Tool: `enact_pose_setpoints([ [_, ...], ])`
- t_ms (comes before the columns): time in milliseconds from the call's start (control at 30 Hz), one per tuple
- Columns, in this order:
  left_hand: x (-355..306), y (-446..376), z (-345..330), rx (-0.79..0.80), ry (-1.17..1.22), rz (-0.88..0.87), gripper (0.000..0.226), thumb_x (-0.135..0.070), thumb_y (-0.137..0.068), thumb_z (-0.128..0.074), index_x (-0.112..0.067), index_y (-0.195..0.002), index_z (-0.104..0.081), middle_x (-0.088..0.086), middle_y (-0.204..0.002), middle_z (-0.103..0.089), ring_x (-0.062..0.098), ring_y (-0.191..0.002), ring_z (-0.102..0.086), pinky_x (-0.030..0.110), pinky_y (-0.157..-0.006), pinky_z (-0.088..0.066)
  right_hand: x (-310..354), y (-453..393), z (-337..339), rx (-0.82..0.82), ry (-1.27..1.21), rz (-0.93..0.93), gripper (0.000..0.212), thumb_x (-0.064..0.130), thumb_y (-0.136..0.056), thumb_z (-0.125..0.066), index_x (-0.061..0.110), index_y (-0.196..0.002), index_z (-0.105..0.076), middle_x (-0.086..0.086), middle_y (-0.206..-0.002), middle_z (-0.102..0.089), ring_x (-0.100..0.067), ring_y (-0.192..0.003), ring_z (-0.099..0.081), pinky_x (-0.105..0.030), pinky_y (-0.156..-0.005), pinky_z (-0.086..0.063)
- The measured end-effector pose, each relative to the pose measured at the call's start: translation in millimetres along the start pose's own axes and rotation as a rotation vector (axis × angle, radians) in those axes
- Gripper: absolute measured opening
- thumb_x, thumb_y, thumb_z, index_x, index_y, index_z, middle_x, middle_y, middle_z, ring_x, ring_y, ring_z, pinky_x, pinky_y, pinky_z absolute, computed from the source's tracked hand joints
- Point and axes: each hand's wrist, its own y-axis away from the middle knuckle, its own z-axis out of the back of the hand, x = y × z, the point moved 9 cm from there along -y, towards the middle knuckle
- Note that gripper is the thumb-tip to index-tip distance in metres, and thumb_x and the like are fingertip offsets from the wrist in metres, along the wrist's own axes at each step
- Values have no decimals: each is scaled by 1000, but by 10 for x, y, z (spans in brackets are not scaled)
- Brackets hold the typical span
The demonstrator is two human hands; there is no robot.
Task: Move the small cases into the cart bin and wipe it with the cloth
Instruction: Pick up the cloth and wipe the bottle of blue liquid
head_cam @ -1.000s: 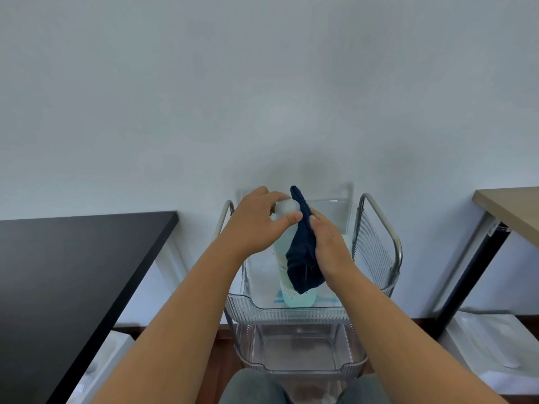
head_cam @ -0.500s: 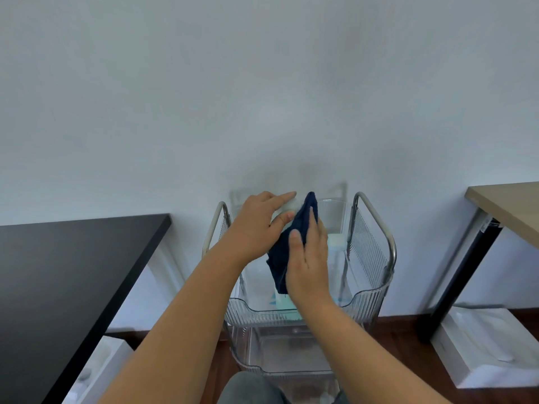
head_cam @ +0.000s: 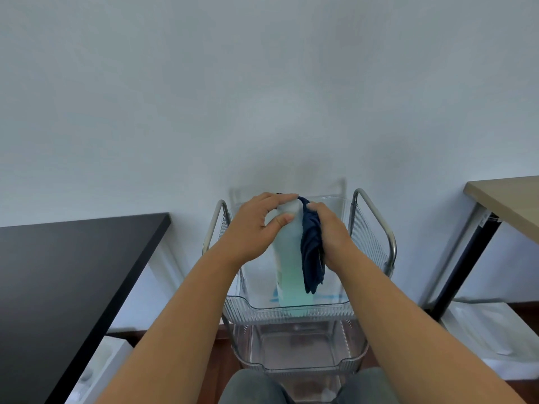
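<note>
From the head camera, the left hand [head_cam: 256, 228] is closed around the top of a tall pale green translucent case [head_cam: 287, 258], thumb across its near face and fingers curled over its cap, holding it upright. Just to the right of that hand, the right hand [head_cam: 332, 237] is clamped on a dark blue cloth [head_cam: 312, 252], pressing it flat against the right side of the case; the loose end of the cloth hangs below the right hand's palm. Beneath both hands sits the clear ribbed cart bin [head_cam: 291, 312], and the foot of the case reaches down into it, though whether it rests on the bin floor or is held slightly above cannot be told. A second clear bin [head_cam: 300, 363] lies lower still, under the forearms. Well out to the left of the left hand is a black table [head_cam: 64, 281], and far to the right of the right hand the corner of a light wooden table [head_cam: 507, 199]. The step in hand looks to be the wiping, with the case steadied by one hand while the cloth works its side. The next move probably calls for sliding the cloth down the case while the left hand keeps its hold firm, so the tall case does not tip against the bin wall.
</note>
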Motion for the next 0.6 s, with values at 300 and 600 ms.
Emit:
enact_pose_setpoints([
  [300,-134,57,102,-164,-134,33,33,-33,-97,-57,-25,-128,-65,-6,-113,-50,0,-92,-48,-4,-83,-29,-78,478,-278,-224,183,552,46,43,-94,-37,33,-138,-47,12,-134,-53,-11,-127,-48,-39,-105,-42],
  [600,-88,15,166,-35,18,29,27,-23,-96,-62,-28,-121,-69,-4,-115,-59,9,-102,-60,5,-86,-40,0,-85,-169,110,22,-55,23,31,-79,-58,15,-85,-74,-14,-83,-70,-27,-74,-64,-34,-68,-50],
])
